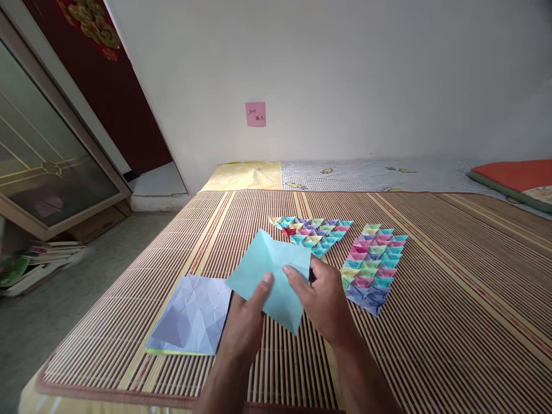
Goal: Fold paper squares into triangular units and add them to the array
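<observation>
We see a turquoise paper sheet [280, 293] held above the middle of the bamboo mat [452, 322], tilted and crossed by creases that meet near its centre. Our left hand [248, 319] and right hand [328, 296] both grip it: each thumb presses its upper face, close together, while most of the fingers are hidden behind.

The likeliest trouble, we judge, is a stray crease or a tear at the centre, since both thumbs bear on thin paper where the fold lines cross; uneven pressure could also leave the folds off true.

Toward the mat's right side lies a block of folded paper units [373, 267], just beside our right hand in view. A sideways swing of that wrist could knock its rows askew. A second, tapering group of folded units [317, 230] sits toward the mat's far edge, partly behind the sheet; lowering the paper carelessly there might catch its points. We cannot tell whether the units are joined or merely nested.

Near the mat's left edge rests a creased lavender sheet [194, 316], with a yellow-green edge [181, 352] showing underneath. Our left forearm is close enough that a drag could shift both.
</observation>
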`<act>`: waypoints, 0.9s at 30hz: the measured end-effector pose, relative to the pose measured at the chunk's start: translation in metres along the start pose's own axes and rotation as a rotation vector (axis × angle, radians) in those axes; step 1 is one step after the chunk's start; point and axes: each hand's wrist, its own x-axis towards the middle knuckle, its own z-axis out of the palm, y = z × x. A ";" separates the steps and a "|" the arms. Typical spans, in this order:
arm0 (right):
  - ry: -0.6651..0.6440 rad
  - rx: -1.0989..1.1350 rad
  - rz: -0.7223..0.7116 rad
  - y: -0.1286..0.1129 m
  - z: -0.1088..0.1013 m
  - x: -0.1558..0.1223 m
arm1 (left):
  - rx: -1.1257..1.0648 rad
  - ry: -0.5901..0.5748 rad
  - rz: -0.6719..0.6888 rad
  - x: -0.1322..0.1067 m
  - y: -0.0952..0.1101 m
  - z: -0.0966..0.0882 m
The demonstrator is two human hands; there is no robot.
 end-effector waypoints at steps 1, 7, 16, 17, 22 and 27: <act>-0.007 0.057 0.021 0.001 -0.002 0.001 | -0.050 0.088 -0.020 0.001 0.001 0.000; -0.065 0.355 0.164 0.010 -0.014 0.007 | -0.271 0.169 -0.101 0.003 0.018 0.001; -0.083 0.206 0.043 0.011 -0.027 0.009 | -0.506 0.197 -0.161 0.011 0.031 0.000; -0.108 0.183 0.012 0.009 -0.030 0.009 | -0.512 0.210 -0.148 0.012 0.032 0.000; -0.213 0.120 0.008 0.006 -0.032 0.007 | -0.495 0.130 -0.142 0.014 0.031 -0.002; -0.124 0.274 0.102 0.013 -0.018 0.009 | -0.386 -0.157 -0.113 0.008 0.024 -0.008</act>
